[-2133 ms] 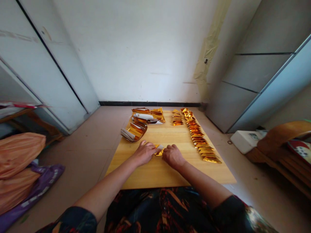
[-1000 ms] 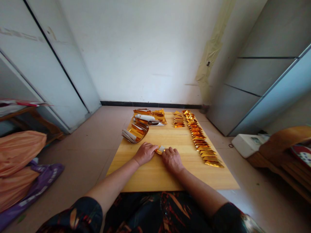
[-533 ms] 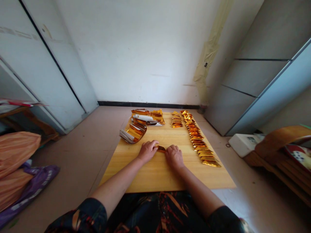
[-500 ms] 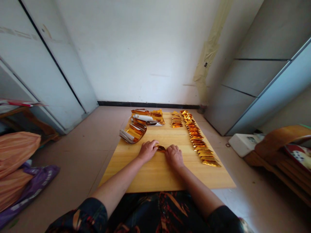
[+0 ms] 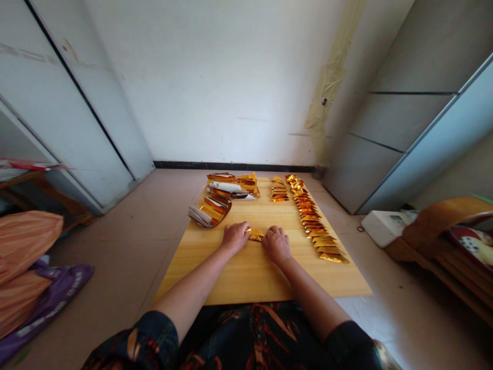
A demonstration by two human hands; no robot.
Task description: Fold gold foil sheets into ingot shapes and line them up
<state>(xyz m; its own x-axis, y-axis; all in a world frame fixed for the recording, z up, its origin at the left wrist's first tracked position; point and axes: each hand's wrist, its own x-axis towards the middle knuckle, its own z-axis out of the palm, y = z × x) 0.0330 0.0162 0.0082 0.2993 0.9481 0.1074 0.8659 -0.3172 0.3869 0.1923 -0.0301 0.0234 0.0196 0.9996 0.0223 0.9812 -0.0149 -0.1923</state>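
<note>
Between my two hands a small piece of folded gold foil paper (image 5: pixel 256 235) lies low over the wooden board (image 5: pixel 239 277). My left hand (image 5: pixel 235 237) grips its left end, fingers closed. At the right end, the fingers of my right hand (image 5: pixel 277 244) are pressed together on the paper. Both ends of the piece are hidden under the fingers. Along the right side of the board runs a long row of overlapping folded gold pieces (image 5: pixel 314 221). A shorter row of similar folded pieces (image 5: pixel 279 190) sits beside its far end.
Curled gold sheets with white backs (image 5: pixel 211 209) lie at the board's left edge, behind them a pile of more gold sheets (image 5: pixel 234 184). A grey cabinet (image 5: pixel 389 139) stands right, near a white box (image 5: pixel 385 228). Orange and purple bags (image 5: pixel 29 277) lie on the left.
The gold foil piece between my hands has turned its face, now showing brighter and wider than before. Both hands stay almost in place, still gripping its ends.
</note>
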